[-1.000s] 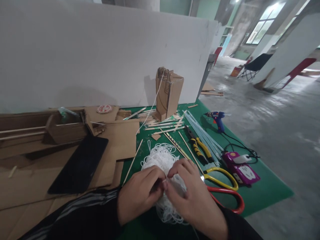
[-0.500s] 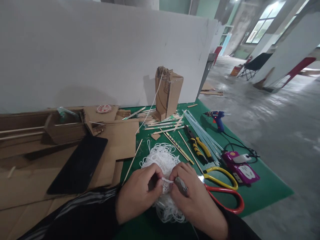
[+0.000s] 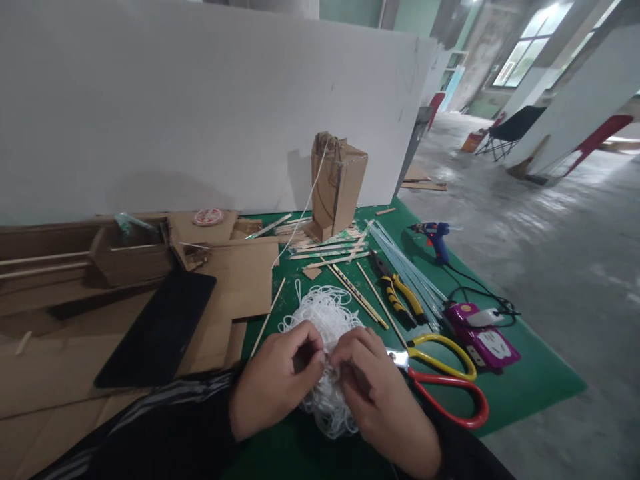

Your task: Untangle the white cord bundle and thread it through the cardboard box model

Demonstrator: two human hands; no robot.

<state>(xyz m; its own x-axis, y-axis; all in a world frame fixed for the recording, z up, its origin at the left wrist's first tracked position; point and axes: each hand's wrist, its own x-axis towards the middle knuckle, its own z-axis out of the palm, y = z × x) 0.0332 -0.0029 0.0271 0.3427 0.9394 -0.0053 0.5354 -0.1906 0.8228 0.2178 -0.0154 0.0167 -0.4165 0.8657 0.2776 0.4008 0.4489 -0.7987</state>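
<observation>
- White string (image 3: 327,307): loose, tangled heap on the green tabletop (image 3: 540,383), directly in front of the person, partly hidden by the 2 hands.
- Left hand (image 3: 280,377): over the heap's near left side. Thumb and index finger curved into a ring, gap narrow at the tips. Whether a strand is pinched there, cannot tell; white against white.
- Right hand (image 3: 387,387): over the heap's right side, fingers curled in toward the left fingertips, the 2 sets of tips near each other. Grip on a strand likewise cannot be made out.
- Scissors (image 3: 440,379): just beside the right hand, 1 yellow handle loop and 1 red; the blades run behind the hand, mostly hidden.
- Pliers (image 3: 386,275): yellow and black grips, lying beyond the right hand. Clear rods (image 3: 407,270) bundled alongside.
- Blue glue gun (image 3: 437,243): near the tabletop's right edge, red light showing; purple power strip (image 3: 473,343) nearer, white plug (image 3: 484,318) on it.
- Cardboard tower (image 3: 350,193): upright beyond the heap, among wooden strips (image 3: 330,253); 1 white cord (image 3: 313,190) slopes from its top down to the left.
- Black flat panel (image 3: 160,333): left of the heap, on cardboard sheets (image 3: 245,283).
</observation>
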